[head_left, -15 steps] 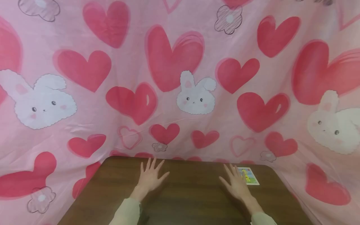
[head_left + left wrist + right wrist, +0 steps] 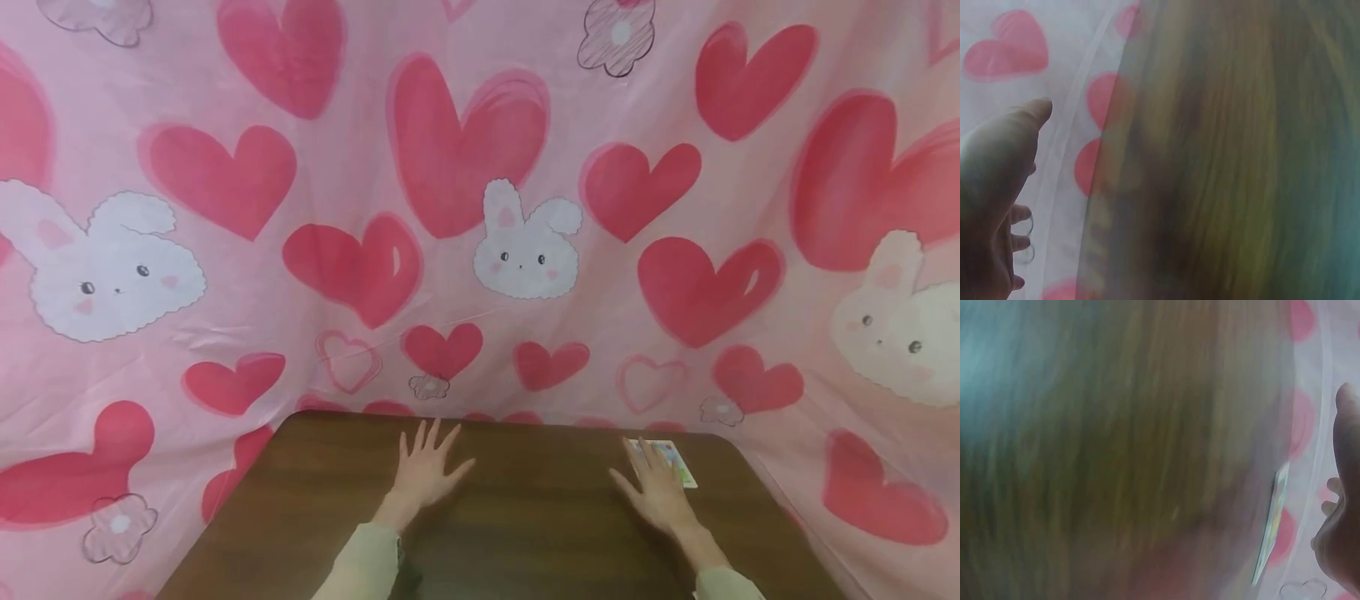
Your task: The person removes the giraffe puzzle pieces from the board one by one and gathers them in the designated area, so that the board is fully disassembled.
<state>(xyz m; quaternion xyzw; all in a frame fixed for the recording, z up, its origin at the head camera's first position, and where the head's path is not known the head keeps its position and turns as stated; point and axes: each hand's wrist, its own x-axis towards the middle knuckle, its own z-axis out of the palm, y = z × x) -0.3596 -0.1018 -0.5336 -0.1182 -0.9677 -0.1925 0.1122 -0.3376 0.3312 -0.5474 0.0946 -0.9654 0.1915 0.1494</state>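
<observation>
My left hand (image 2: 423, 477) hovers over the left part of the brown wooden table (image 2: 525, 517), fingers spread and straight, holding nothing. The left wrist view shows its thumb (image 2: 1029, 115) extended and its fingertips beyond. On the right, my right hand (image 2: 658, 493) is likewise spread and holds nothing. Its fingers overlap a small white-bordered picture card (image 2: 678, 461) in the head view, hiding much of it. The right wrist view catches the card (image 2: 1270, 525) nearly edge-on, lying flat near the table's far edge, apart from the thumb.
A pink cloth (image 2: 345, 183) printed with red hearts and white rabbits hangs behind and at both sides of the table. The table's far corners are rounded. Both sleeves (image 2: 363, 562) are pale and end at the wrists.
Both hands have shifted a little to the right, and the right hand now covers more of the card. The head view has tilted slightly. Both hands stay spread.
</observation>
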